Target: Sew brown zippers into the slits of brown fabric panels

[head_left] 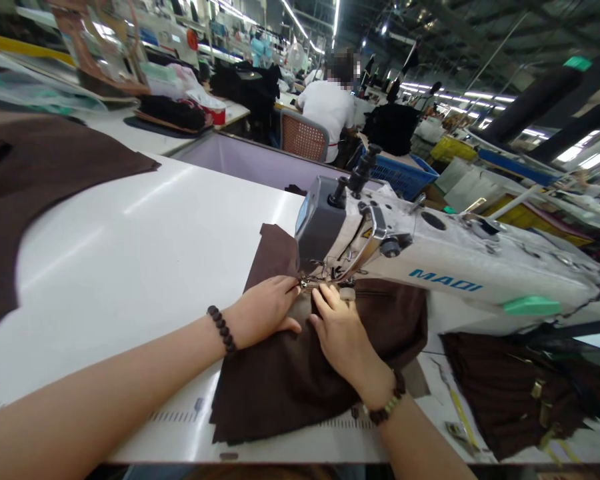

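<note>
Dark brown cloth [280, 387] lies on the white table, partly under the head of a white and grey sewing machine [430, 260]. My left hand [266, 312] rests flat on the cloth just left of the needle area, fingers stretched forward and thumb apart. Right beside the presser foot [307, 283], my right hand [341, 333] presses on the cloth with its fingers spread and fingertips down. The needle tip itself is too small to make out. Both wrists wear dark bead bracelets.
Another brown cloth piece [70, 173] covers the table's left side. At the right lie a stack of dark brown pieces [510, 387] and a yellow-handled tool [463, 417]. Beyond the table, a person in white [327, 110] sits near a blue basket [405, 175].
</note>
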{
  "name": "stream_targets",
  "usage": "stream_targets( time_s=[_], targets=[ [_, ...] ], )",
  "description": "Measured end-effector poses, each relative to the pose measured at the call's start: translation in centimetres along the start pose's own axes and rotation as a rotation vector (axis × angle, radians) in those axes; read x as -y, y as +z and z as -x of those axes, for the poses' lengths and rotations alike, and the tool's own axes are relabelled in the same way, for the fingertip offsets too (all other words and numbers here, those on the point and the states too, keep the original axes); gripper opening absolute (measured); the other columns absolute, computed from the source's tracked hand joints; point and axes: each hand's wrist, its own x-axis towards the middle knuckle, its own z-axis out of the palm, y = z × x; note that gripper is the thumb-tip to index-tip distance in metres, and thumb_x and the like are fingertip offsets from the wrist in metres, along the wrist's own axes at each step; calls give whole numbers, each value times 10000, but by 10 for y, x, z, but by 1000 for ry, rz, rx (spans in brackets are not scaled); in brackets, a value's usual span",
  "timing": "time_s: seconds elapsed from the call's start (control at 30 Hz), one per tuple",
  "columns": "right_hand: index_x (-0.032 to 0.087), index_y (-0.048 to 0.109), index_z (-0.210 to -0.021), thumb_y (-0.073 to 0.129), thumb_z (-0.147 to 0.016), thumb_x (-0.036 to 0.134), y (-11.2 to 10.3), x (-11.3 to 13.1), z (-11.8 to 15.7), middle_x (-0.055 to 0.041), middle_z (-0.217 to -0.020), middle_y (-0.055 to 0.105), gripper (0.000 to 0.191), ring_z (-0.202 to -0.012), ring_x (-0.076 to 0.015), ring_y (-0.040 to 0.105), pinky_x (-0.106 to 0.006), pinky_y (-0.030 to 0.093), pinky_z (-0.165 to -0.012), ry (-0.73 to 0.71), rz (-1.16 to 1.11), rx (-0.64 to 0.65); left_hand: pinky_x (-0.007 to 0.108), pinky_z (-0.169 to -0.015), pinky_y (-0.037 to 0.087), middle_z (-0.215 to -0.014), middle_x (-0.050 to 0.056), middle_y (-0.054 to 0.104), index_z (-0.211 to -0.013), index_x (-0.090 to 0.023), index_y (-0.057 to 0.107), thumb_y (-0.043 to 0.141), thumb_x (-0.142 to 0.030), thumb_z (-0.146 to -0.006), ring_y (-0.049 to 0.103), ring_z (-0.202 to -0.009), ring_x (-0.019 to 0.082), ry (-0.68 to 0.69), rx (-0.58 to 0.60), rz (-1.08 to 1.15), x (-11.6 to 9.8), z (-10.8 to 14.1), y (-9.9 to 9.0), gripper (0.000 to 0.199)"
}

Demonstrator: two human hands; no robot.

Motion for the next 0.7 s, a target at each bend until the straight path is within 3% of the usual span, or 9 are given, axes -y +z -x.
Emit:
stream_targets(
  time_s=[0.17, 0.43, 0.7],
  targets=[
    [169, 416, -1320, 434, -895, 244, 13, 7, 3, -103, -1361, 415, 432, -1221, -286, 377, -551, 271, -1007, 28, 29, -20, 367, -902, 428, -1053, 164, 585, -1048, -43, 559, 702, -534, -629, 555, -1006, 278, -13, -6, -22, -2, 0, 5, 661],
    [153, 441, -1311, 458, -877, 243, 9, 13, -1, -136, -1289, 476, 443, -1177, -294, 399, -507, 333, -977, 23, 24, -8, 427, -980, 376, -1178, 204, 530, -1151, -29, 515, 702, -538, -622, 488, -1131, 310, -31, 7, -13, -2, 1, 12, 757],
    [170, 458, -1297, 481, -858, 233, 22, 7, 3, -118, -1291, 472, 444, -1190, -296, 376, -512, 326, -992, 22, -59, -60, 462, -1015, 346, -1204, 226, 515, -1196, -1, 492, 635, -608, -640, 438, -1190, 326, -104, 27, -27, -7, 2, 19, 835]
  ],
)
